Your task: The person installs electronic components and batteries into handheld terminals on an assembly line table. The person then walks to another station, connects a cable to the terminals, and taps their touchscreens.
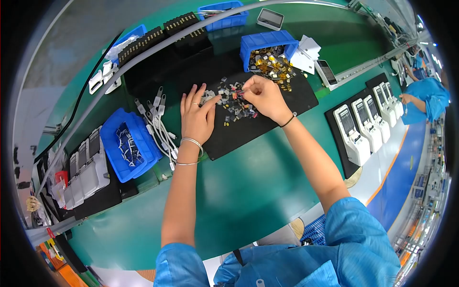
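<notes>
A loose pile of small clear, black and reddish parts (240,110) lies on a black mat (224,141). My left hand (197,115) rests at the pile's left edge, fingers spread, a thumb or fingertip touching the nearest pieces. Above the pile's right side, my right hand (265,98) has its fingers pinched together; whatever they hold is too small to make out. Behind my right hand a blue bin (246,45) lies tipped toward me, with small amber and clear pieces (275,64) spilling out onto the mat.
Left of the mat are white cables (160,126) and a blue bin (112,131) of small metallic parts. White devices with screens (351,136) stand in a row at right. Black slotted trays (141,45) sit at the back. A co-worker in blue (425,98) is far right.
</notes>
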`<state>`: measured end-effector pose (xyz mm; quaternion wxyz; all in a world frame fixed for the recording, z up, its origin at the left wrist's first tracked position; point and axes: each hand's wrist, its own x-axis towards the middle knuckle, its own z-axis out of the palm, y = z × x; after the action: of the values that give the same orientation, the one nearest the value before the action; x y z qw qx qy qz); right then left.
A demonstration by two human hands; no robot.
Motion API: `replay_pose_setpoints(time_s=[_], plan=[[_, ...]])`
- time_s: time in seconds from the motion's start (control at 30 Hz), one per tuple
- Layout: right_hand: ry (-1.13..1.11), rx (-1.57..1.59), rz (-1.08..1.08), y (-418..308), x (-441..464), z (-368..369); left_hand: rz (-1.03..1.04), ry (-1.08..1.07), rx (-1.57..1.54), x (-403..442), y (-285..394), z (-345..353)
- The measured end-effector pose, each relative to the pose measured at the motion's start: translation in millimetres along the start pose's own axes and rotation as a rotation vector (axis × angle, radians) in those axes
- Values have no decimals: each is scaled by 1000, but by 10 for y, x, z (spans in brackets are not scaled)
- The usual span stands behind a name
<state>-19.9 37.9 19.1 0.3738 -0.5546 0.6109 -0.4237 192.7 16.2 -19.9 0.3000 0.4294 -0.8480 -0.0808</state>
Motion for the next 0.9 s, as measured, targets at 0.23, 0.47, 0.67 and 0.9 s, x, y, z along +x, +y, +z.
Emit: replay_pose_setpoints(time_s=[0.23, 0.47, 0.67, 0.9], plan=[[26, -345, -343, 58, -283, -121, -11, 50, 3, 2, 62, 6], [120, -484, -643, 67, -132, 119, 35, 27, -7, -3, 46, -9], [83, -577, -698, 92, 113, 361, 23, 21, -27, -17, 25, 0], [20, -710, -727, 91, 198, 381, -84, 118, -139, -34, 103, -38]])
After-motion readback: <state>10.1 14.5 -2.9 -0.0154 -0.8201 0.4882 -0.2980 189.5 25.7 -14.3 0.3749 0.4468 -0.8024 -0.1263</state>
